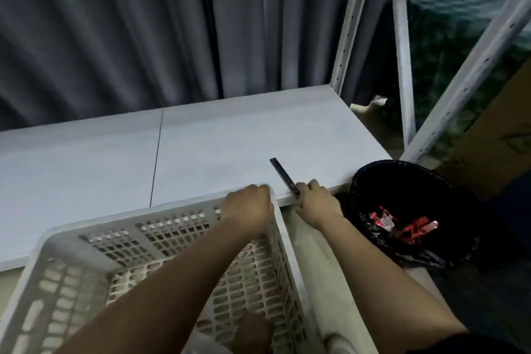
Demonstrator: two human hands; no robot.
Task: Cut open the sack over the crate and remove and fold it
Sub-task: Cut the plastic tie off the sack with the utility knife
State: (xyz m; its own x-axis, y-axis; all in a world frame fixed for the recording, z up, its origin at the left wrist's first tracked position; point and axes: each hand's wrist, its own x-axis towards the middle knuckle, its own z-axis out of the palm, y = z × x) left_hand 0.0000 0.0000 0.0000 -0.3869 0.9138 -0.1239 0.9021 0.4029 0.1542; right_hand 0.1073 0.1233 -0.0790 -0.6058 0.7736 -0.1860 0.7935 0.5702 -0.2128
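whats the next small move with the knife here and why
Probably draw the knife in the right hand toward the body along the crate rim's outer right side. The left hand already grips the far right corner, bracing it, and the blade points away over the table.

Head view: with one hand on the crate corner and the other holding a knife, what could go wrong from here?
1. The knife in the right hand sits close beside the left hand gripping the crate corner; a slip could cut those fingers.
2. The crate overhangs the shelf edge, so it might tip or slide.
3. The frame is blurred, so the blade's state cannot be told.
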